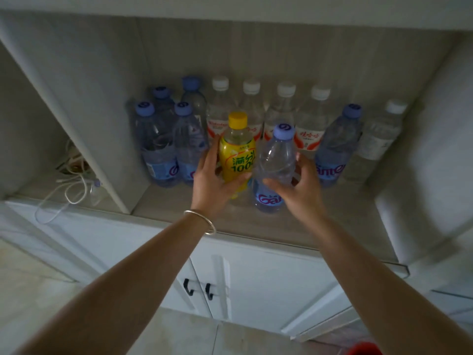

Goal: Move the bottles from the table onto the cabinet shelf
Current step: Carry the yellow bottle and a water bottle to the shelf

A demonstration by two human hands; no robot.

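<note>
My left hand (pixel 215 185) wraps a yellow juice bottle (pixel 236 152) with a yellow cap, standing on the cabinet shelf (pixel 320 226). Right beside it, my right hand (pixel 299 188) grips a clear water bottle (pixel 275 160) with a purple cap. Both bottles stand upright near the shelf's front, ahead of a row of other bottles. Behind them are several purple-capped water bottles (pixel 156 144) at the left, several white-capped bottles with red labels (pixel 307 129) in the middle, and one more purple-capped bottle (pixel 337 147) at the right.
A clear white-capped bottle (pixel 376 142) stands at the far right. A divider panel (pixel 84 119) separates a left compartment holding white cables (pixel 74 183). Below the shelf are white cabinet doors with black handles (pixel 199 290). A red object (pixel 366 349) shows at the bottom edge.
</note>
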